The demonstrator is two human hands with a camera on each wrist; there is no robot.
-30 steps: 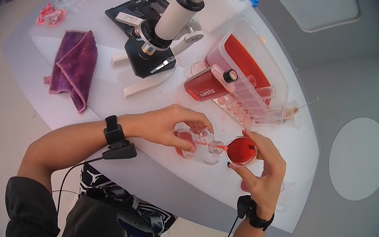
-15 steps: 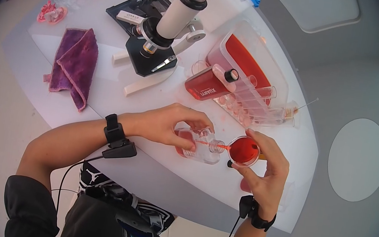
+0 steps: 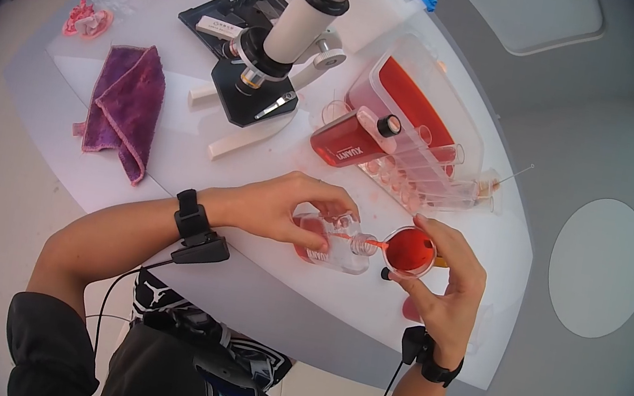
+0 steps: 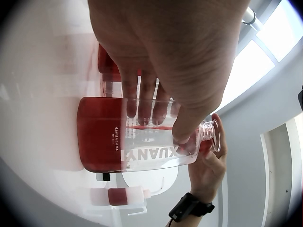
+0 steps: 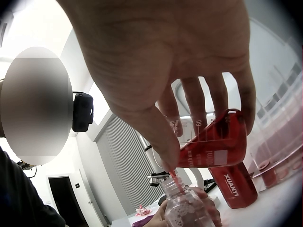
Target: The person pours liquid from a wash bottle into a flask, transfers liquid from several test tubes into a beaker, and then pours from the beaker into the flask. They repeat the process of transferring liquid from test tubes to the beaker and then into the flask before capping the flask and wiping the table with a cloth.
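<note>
My left hand (image 3: 290, 210) grips a clear flat bottle (image 4: 156, 146) round its upper part, thumb on the near face and fingers behind. Red liquid fills the bottle's lower part, and its neck is uncapped. In my right hand (image 3: 454, 277), between thumb and fingers, is a small graduated glass beaker (image 5: 213, 146) of red liquid. It tilts toward the bottle, its lip just above the bottle mouth (image 5: 171, 186). A thin red stream runs from the lip into the neck, and bubbles show inside the bottle in the right wrist view. A black cap (image 3: 386, 274) lies below the beaker.
Behind the hands stands a full red bottle (image 3: 348, 144) with a black cap, beside a test tube rack (image 3: 418, 182) and a tub (image 3: 470, 131) of red liquid. A microscope (image 3: 283, 37) stands farther left, then a purple cloth (image 3: 125, 112). A small container with red liquid (image 4: 117, 196) stands at right.
My right hand and the beaker have shifted slightly right, and the red stream keeps running into the bottle. The left hand holds the bottle almost still.
</note>
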